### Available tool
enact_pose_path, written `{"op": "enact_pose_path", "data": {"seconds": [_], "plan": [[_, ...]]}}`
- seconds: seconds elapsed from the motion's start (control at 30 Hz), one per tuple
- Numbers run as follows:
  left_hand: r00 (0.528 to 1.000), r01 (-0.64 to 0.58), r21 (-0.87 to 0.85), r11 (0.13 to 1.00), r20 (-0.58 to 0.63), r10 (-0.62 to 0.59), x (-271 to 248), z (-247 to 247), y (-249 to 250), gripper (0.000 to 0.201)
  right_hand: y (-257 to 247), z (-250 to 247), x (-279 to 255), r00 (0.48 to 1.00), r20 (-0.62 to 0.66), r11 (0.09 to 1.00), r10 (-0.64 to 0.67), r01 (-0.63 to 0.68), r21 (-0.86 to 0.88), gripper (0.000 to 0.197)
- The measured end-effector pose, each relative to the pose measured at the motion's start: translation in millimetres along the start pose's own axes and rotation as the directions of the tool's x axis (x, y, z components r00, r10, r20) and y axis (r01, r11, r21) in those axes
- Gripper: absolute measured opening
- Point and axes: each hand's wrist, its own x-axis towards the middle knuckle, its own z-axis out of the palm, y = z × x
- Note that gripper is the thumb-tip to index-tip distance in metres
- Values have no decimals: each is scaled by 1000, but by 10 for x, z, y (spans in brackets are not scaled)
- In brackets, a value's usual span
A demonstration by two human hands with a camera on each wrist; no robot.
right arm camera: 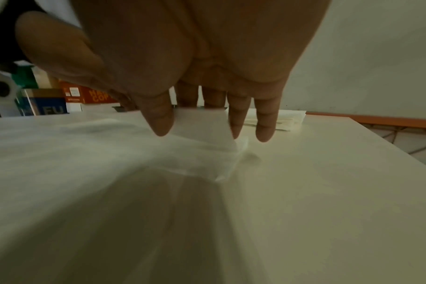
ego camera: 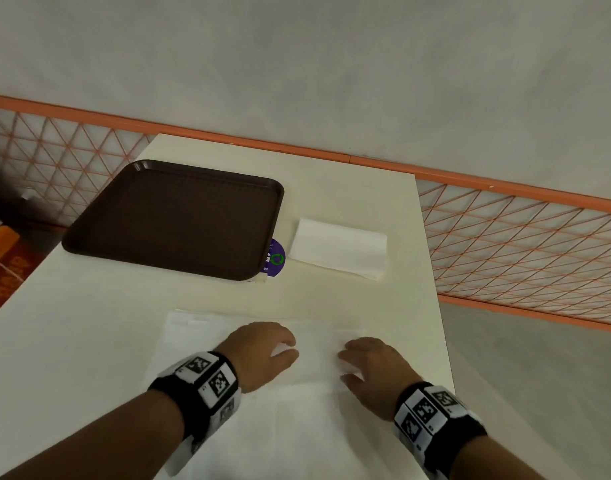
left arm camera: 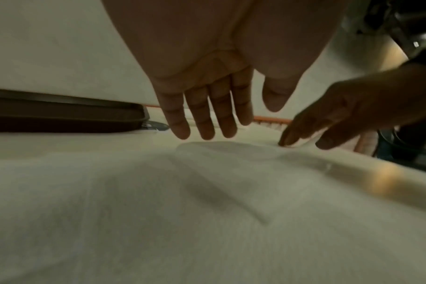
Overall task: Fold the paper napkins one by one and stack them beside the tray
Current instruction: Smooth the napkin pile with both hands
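Note:
A pile of unfolded white napkins point(ego camera: 207, 341) lies at the table's near edge, under both hands. My left hand point(ego camera: 283, 348) hovers over the pile's far part with straight fingers point(left arm camera: 207, 119) that hold nothing. My right hand point(ego camera: 347, 365) pinches the top napkin's right corner point(right arm camera: 202, 124), which stands lifted between thumb point(right arm camera: 158, 123) and fingers. A brown tray point(ego camera: 179, 216) sits at the back left. Right of it lies a low stack of folded napkins point(ego camera: 338, 249).
A purple round sticker point(ego camera: 275, 258) shows at the tray's near right corner. The cream table point(ego camera: 89, 299) ends close to my right hand. An orange mesh fence point(ego camera: 522, 244) runs behind and to the right. Cardboard boxes point(ego camera: 6, 261) stand on the floor at left.

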Motion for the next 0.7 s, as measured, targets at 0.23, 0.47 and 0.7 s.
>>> {"op": "enact_pose_path", "data": {"seconds": [0.23, 0.47, 0.7], "plan": [[991, -93, 408, 908, 131, 43, 79, 396, 113, 73, 68, 79, 104, 998, 23, 990, 60, -56, -133, 47], [994, -81, 438, 896, -29, 104, 121, 698, 120, 76, -72, 49, 93, 998, 50, 996, -24, 28, -90, 71], [995, -45, 389, 920, 99, 6, 108, 883, -37, 63, -18, 276, 249, 998, 69, 999, -2, 4, -38, 85]]}}
